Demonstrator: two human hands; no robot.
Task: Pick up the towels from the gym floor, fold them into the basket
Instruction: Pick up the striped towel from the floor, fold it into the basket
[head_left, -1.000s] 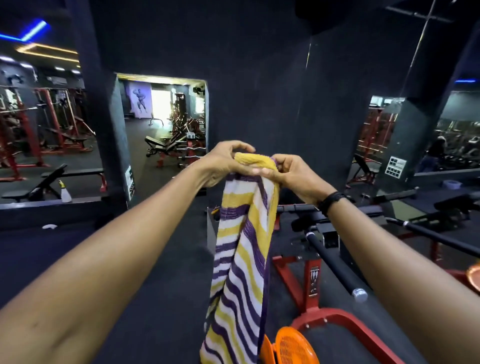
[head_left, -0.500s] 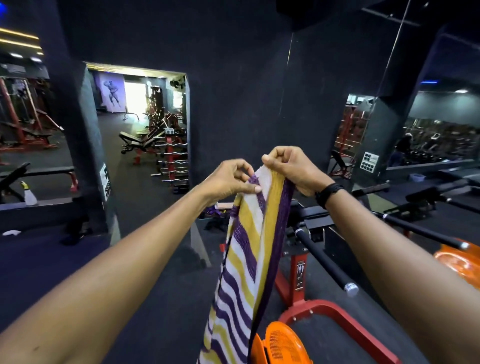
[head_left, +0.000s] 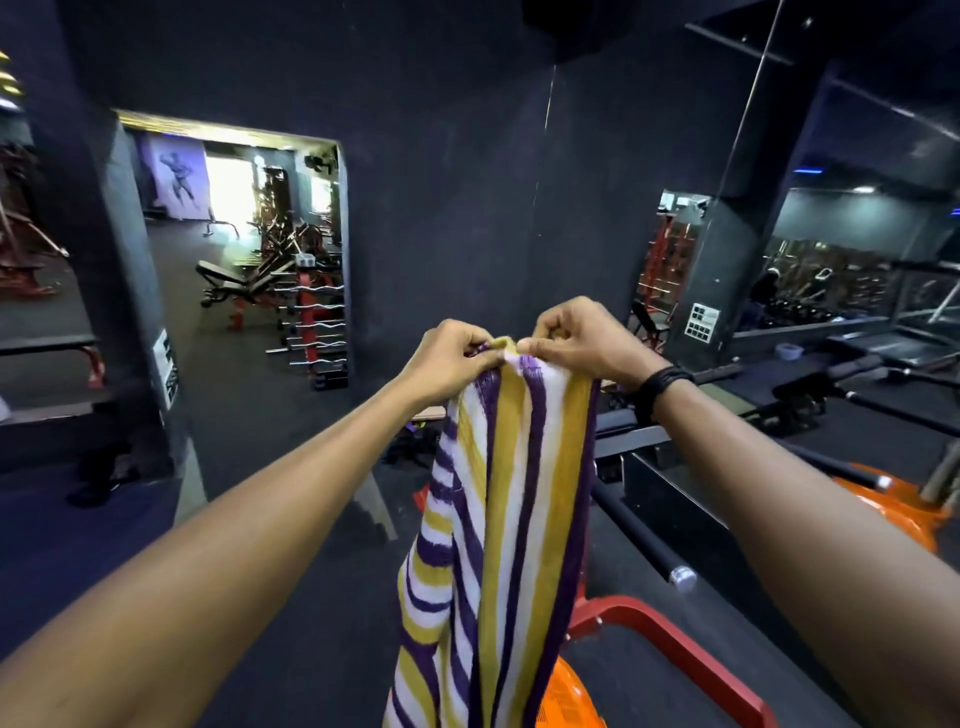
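A towel striped in yellow, purple and white hangs straight down in front of me, its lower end running out of the frame. My left hand and my right hand pinch its top edge side by side at arm's length, knuckles almost touching. A black band sits on my right wrist. Behind the towel's lower end an orange basket shows at the bottom edge, mostly hidden by the cloth.
A red-framed gym machine with black bars stands just right of the towel. Another orange object sits at the right. Dark rubber floor spreads to the left. Mirrors and a dark wall face me, with benches and barbell racks beyond.
Both hands have shifted along the towel's top edge and now pinch it level, side by side. The towel hangs flatter and wider. The view has turned slightly.
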